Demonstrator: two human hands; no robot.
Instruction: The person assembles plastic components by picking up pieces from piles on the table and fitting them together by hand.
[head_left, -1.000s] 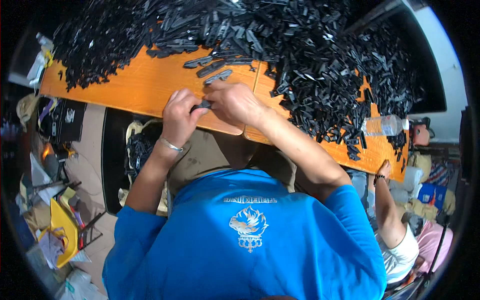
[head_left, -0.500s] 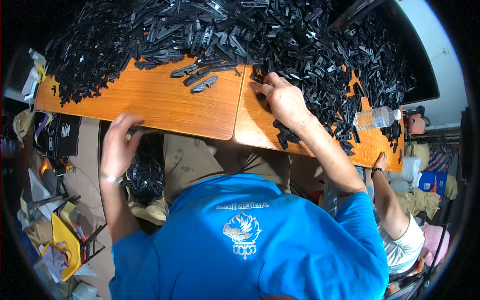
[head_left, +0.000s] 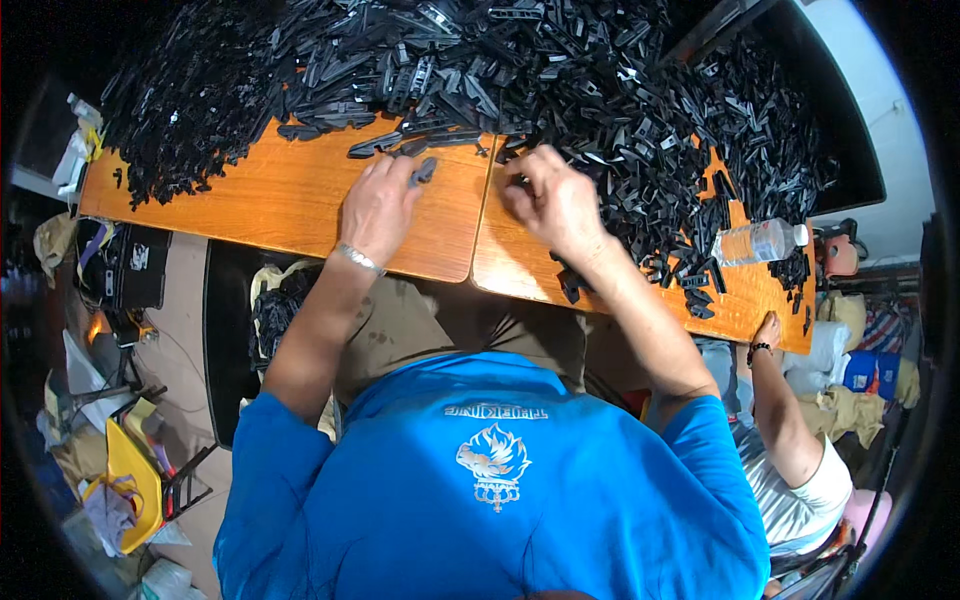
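Observation:
My left hand [head_left: 376,208] has come down on the table, its fingers closing on a dark elongated plastic part [head_left: 423,172] that sticks out tilted beside the index finger. Just beyond those fingertips lie more long black plastic parts [head_left: 372,144]. My right hand [head_left: 560,205] is at the near edge of the heap of small black plastic pieces [head_left: 620,150]. Its fingers are curled together; a dark spot shows between them, but what they hold is hidden.
The wooden table [head_left: 270,220] has a seam between my hands. A pile of smaller black pieces [head_left: 180,140] covers its far left. At right lies a clear plastic bottle [head_left: 755,242]. Another person's hand [head_left: 767,330] rests on the right table edge.
My left hand has moved from below the table's front edge up and right onto the long parts, taking hold of one. My right hand stays nearly in place, fingers more curled.

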